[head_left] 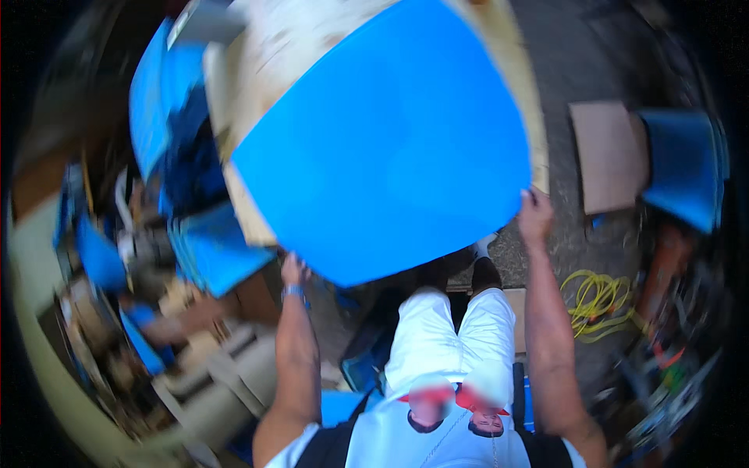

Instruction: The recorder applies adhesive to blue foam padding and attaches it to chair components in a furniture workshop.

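Before the pale wooden table, the person's left hand and right hand pinch a wide blue sheet by its edge, with yellow cord coiled nearby.

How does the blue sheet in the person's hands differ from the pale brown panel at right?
The blue sheet is vivid, the brown panel dull and pale. Left hand and right hand grip the blue sheet; the brown panel lies apart, untouched. The blue sheet looks larger in view than the brown panel. Both look flat.
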Motion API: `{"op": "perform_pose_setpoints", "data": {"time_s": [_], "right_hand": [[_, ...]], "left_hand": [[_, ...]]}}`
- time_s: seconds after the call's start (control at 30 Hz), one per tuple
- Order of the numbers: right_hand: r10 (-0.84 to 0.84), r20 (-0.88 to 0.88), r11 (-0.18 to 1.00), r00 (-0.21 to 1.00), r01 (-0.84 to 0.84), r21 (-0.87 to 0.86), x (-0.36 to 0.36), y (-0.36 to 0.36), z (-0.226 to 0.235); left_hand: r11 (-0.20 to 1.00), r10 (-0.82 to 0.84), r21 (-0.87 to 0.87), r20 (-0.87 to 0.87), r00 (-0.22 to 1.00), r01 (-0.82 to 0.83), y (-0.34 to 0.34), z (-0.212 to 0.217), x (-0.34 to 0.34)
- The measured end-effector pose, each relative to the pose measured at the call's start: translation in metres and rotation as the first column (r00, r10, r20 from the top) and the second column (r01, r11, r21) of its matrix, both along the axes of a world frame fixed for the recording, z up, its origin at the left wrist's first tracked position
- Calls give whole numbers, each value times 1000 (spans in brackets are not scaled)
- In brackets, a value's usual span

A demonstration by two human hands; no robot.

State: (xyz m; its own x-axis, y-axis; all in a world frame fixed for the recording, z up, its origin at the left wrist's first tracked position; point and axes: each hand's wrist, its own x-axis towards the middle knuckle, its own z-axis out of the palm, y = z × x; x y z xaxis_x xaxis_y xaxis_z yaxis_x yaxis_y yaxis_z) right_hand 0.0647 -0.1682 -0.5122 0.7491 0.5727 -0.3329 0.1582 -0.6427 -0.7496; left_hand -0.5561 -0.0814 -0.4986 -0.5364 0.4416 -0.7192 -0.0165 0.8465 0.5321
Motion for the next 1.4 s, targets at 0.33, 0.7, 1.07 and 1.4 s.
{"op": "perform_pose_setpoints", "data": {"time_s": [0.33, 0.7, 1.07, 1.4], "right_hand": [[-21, -309, 999, 951, 28, 19, 24, -11, -13], [19, -19, 999, 1000, -20, -27, 13, -5, -9], [145, 194, 982, 970, -118, -147, -51, 9, 51], [151, -170, 974, 974, -176, -142, -16, 80, 73]], "left_hand": [[1000, 6, 4, 8, 1000, -6, 8, 35, -12], [956, 87, 240, 313, 946, -167, 5, -11, 1], [953, -136, 251, -148, 980, 170, 67, 59, -55], [934, -192, 137, -585, 788, 330, 73, 65, -18]]}}
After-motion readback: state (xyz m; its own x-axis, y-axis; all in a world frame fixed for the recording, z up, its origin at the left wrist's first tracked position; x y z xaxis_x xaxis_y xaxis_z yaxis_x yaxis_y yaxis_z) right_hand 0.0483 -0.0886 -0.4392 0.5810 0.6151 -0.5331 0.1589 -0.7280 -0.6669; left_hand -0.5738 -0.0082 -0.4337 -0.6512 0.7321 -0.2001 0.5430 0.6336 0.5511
